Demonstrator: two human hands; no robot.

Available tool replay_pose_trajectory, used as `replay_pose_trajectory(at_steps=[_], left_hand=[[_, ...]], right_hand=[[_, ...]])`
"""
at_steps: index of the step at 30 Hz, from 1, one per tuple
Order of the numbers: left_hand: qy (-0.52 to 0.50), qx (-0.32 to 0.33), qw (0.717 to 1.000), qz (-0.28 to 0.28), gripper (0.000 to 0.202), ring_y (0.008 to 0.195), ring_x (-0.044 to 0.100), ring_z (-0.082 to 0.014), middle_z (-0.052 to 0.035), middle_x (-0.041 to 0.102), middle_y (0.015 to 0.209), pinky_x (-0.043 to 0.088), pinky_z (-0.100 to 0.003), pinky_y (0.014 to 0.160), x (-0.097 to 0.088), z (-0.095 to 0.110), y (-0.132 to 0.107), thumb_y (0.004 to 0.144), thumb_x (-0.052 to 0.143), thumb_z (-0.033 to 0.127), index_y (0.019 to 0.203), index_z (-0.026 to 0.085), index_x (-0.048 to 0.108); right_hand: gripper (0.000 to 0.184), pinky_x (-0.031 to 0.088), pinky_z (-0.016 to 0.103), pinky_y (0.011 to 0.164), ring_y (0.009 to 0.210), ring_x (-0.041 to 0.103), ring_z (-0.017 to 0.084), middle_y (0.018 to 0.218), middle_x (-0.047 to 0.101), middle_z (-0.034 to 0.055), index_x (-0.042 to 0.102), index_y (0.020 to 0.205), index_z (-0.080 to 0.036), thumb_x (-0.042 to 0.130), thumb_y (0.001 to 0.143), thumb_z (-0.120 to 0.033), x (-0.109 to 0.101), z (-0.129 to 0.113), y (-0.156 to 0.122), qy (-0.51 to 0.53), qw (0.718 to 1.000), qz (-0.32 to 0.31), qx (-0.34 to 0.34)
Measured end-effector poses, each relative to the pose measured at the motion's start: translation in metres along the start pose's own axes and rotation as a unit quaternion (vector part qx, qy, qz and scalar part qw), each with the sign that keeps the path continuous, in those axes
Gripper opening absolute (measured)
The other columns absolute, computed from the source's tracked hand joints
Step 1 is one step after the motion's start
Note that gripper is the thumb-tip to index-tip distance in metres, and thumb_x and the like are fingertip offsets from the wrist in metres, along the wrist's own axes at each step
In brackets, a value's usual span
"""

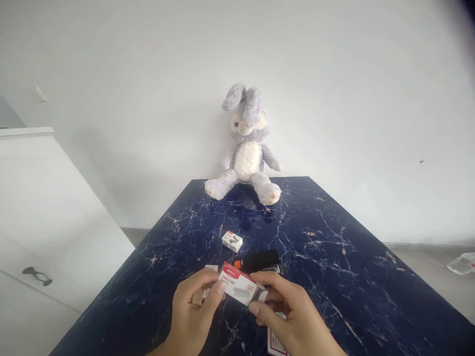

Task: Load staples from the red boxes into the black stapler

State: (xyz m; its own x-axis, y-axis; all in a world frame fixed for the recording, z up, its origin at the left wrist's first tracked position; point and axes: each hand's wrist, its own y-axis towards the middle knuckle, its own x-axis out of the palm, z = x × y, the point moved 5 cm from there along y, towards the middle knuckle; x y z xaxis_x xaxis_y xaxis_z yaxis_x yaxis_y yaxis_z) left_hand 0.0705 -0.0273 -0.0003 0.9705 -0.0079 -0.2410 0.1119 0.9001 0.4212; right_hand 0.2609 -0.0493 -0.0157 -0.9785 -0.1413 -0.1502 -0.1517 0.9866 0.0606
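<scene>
Between my two hands is a red and white staple box (239,287), marked 24/6 with a picture of staples, held tilted above the table. My left hand (196,304) pinches its left end with thumb and fingers. My right hand (287,306) grips the right end, where a pale end flap shows by the fingers. Just beyond the box lies a black stapler (260,259) with an orange part at its left end. Partly hidden behind my left hand is another white and red item (211,267). A white item with a red border (274,342) lies under my right hand.
A small white and red box (232,242) sits farther up the dark blue marbled table (326,257). At the far edge a grey plush rabbit (248,160) leans against the wall. A white cabinet (48,207) stands left; a clear plastic item (462,263) is at far right.
</scene>
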Motion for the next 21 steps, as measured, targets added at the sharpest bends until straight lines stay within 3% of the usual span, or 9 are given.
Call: replay_pose_trajectory(at_steps=[2,8,11,14,18,21], left_hand=[[0.006,-0.018,1.0,0.016,0.019,0.062,0.064,-0.0147,-0.0008,0.068,0.071,0.053,-0.021,0.057,-0.002,-0.001,0.002,0.091,0.06,0.034,0.086,0.019,0.072],[0.04,-0.037,0.998,0.039,0.02,0.058,0.062,-0.0132,0.0013,0.065,0.064,0.05,-0.019,0.052,-0.007,-0.009,0.006,0.094,0.057,0.034,0.091,0.019,0.07],[0.039,0.013,0.999,0.018,0.016,0.061,0.061,-0.0129,0.0002,0.066,0.072,0.051,-0.021,0.055,-0.006,-0.006,0.006,0.095,0.055,0.029,0.094,0.02,0.068],[0.047,0.097,0.994,0.004,0.013,0.069,0.064,-0.0144,-0.0037,0.069,0.089,0.054,-0.024,0.063,-0.006,0.002,0.001,0.094,0.054,0.02,0.096,0.02,0.066],[0.086,0.201,0.975,0.027,0.016,0.08,0.065,-0.0167,-0.0056,0.069,0.096,0.055,-0.025,0.067,-0.009,0.015,-0.006,0.09,0.054,0.009,0.097,0.02,0.064],[0.101,0.223,0.968,0.058,0.017,0.073,0.063,-0.0145,-0.0049,0.068,0.091,0.052,-0.022,0.06,-0.012,0.022,-0.005,0.09,0.051,0.007,0.096,0.019,0.063]], right_hand=[[0.035,0.059,0.027,0.065,0.069,0.069,0.017,0.082,0.071,0.0038,0.065,0.113,-0.023,0.066,0.085,-0.043,-0.002,-0.002,-0.001,-0.007,0.999,0.016,-0.028],[0.017,0.059,0.026,0.074,0.09,0.067,0.018,0.124,0.06,0.0105,0.065,0.1,-0.023,0.05,0.095,-0.03,-0.01,-0.016,-0.002,-0.085,0.984,0.022,-0.154],[0.024,0.056,0.026,0.084,0.102,0.064,0.019,0.127,0.058,0.0102,0.064,0.114,-0.025,0.048,0.096,-0.023,-0.011,-0.021,-0.003,-0.176,0.964,0.018,-0.2],[0.028,0.055,0.024,0.084,0.103,0.064,0.018,0.126,0.058,0.0098,0.062,0.12,-0.026,0.047,0.096,-0.02,-0.009,-0.022,-0.005,-0.216,0.95,0.03,-0.223],[0.022,0.055,0.022,0.082,0.099,0.066,0.016,0.121,0.061,0.0083,0.065,0.109,-0.025,0.049,0.095,-0.019,-0.008,-0.023,-0.009,-0.237,0.938,0.061,-0.246],[0.02,0.055,0.021,0.079,0.096,0.066,0.016,0.119,0.062,0.0083,0.066,0.104,-0.024,0.049,0.095,-0.018,-0.008,-0.02,-0.01,-0.238,0.937,0.061,-0.248]])
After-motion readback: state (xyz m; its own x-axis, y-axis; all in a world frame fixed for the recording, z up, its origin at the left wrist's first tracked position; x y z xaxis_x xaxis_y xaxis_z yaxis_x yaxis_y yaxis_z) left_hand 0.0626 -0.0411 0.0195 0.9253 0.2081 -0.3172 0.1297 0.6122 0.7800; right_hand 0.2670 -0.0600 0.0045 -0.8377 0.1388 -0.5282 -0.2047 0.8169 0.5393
